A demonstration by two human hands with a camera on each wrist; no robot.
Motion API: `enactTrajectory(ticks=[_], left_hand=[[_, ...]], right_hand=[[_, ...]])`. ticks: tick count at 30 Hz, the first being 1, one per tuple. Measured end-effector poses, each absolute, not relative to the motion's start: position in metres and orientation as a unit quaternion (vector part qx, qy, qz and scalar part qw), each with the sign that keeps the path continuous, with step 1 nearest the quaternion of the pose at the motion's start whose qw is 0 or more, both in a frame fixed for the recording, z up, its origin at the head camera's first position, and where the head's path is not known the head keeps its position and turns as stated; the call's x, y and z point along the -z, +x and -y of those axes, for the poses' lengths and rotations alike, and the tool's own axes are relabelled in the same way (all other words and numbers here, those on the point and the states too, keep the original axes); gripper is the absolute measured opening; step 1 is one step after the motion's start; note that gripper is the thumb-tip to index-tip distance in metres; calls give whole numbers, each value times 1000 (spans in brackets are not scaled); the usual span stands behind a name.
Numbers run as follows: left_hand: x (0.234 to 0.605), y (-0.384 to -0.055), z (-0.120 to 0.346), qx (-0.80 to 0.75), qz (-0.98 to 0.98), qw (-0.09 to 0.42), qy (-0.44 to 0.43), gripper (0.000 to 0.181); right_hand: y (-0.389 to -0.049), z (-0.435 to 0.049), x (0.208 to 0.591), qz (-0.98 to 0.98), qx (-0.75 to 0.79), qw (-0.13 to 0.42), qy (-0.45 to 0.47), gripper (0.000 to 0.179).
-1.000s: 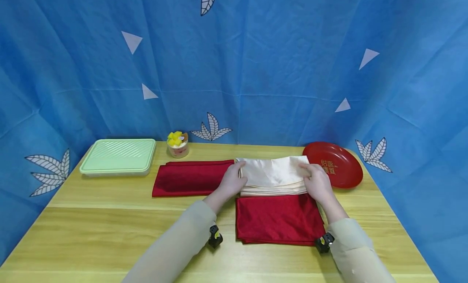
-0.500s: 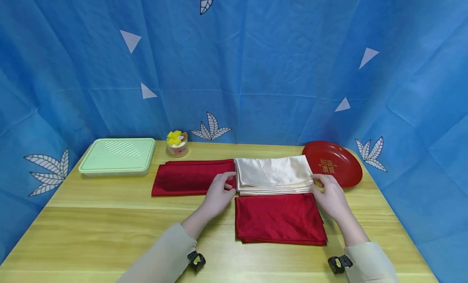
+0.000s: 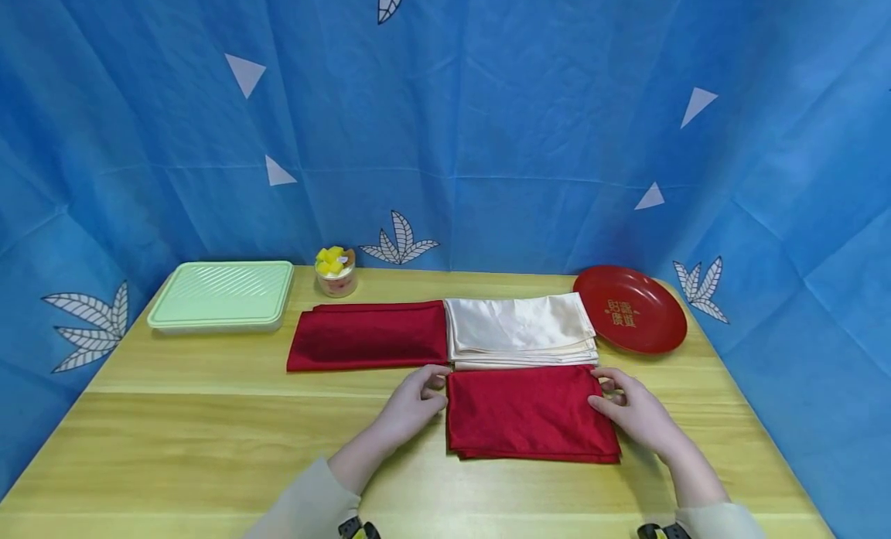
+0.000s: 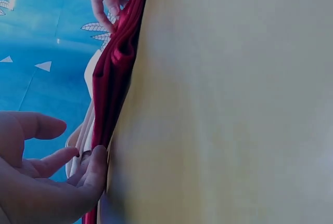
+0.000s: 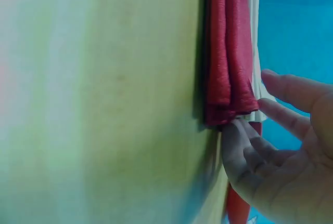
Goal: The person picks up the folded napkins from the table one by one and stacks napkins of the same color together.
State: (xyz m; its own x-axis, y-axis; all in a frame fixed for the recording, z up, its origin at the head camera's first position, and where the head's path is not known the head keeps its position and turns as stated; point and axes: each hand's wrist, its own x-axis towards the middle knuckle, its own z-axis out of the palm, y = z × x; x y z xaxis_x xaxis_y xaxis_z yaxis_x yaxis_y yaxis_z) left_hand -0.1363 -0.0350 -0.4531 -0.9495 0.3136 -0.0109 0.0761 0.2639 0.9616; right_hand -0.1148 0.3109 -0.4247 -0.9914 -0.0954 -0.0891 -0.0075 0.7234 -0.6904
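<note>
A folded red satin cloth (image 3: 529,415) lies at the front, with its layered edge (image 4: 112,78) facing the left wrist camera. My left hand (image 3: 407,407) is at its left side, fingers loosely bent and the thumb apart from them; fingertips reach the far left corner. On the opposite side, my right hand (image 3: 636,415) has its fingers at the right edge, some of them close beneath the cloth corner (image 5: 229,115) in the right wrist view. Directly behind lies a folded cream satin cloth (image 3: 518,326). Another folded red cloth (image 3: 369,338) adjoins the cream one on its left.
A red oval plate (image 3: 629,311) with gold characters stands at the back right. At the back left are a pale green lidded box (image 3: 223,295) and a dessert cup (image 3: 336,274) topped with yellow cubes. A blue patterned curtain (image 3: 445,121) hangs behind the wooden table (image 3: 209,446).
Both hands have let go of the cream cloth and moved back toward the body, to the sides of the front red cloth. The cloths lie nearly as before.
</note>
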Motion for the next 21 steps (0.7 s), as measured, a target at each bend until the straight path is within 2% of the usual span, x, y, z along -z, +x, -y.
enactTrajectory(ticks=[10, 15, 21], left_hand=[[450, -124, 33, -596, -784, 123, 122, 45], [450, -121, 30, -590, -788, 129, 122, 43], [453, -120, 23, -574, -797, 137, 124, 40]], right_hand=[[-109, -314, 426, -925, 373, 73, -6, 55], [-110, -315, 433, -921, 381, 81, -30, 61], [-112, -312, 440, -916, 389, 79, -51, 54]])
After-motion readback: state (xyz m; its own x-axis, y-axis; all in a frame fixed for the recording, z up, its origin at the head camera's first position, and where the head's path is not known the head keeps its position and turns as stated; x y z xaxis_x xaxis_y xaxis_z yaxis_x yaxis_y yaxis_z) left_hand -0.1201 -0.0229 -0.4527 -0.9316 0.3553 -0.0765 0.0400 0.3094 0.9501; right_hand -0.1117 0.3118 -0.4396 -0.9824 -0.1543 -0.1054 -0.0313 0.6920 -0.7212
